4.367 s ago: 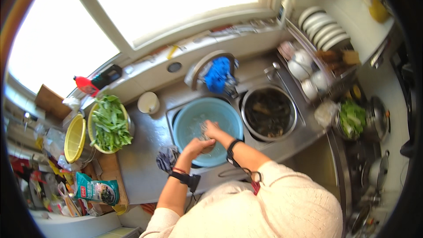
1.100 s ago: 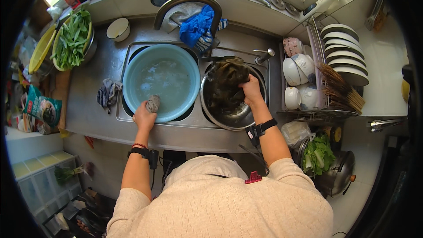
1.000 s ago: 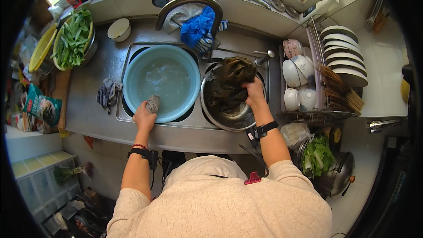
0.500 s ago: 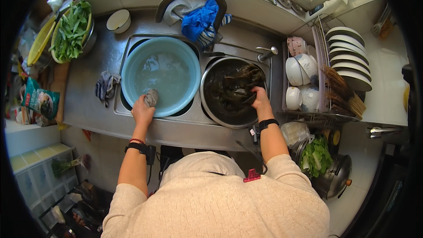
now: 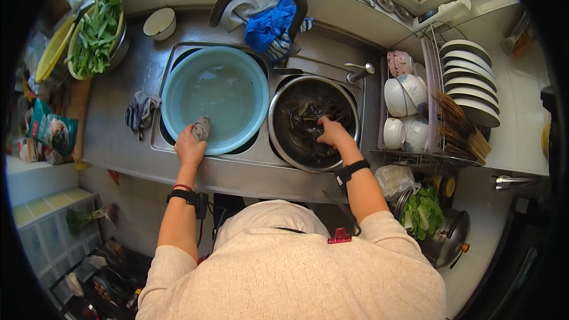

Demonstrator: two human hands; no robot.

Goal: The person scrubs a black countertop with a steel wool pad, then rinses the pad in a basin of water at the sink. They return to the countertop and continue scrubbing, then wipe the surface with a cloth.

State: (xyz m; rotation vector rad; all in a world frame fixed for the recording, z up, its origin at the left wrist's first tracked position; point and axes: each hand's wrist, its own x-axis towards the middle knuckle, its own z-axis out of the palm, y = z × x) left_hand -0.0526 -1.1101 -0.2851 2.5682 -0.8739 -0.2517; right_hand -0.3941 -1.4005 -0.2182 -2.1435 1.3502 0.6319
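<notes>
Dark leafy mass (image 5: 308, 112), held up a second ago, now lies low in the steel bowl (image 5: 278, 143) beneath the spread fingers of the right hand (image 5: 335, 135), so work there seems unfinished, while the left hand's (image 5: 191, 146) fingers clasp a greyish wad (image 5: 202, 127) at the blue basin (image 5: 172, 104).

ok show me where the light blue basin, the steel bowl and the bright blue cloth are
light blue basin (image 5: 170, 99): head view, on the left inner wall
steel bowl (image 5: 271, 124): head view, on the left rim
bright blue cloth (image 5: 268, 27): head view, on the middle of its folds
</notes>
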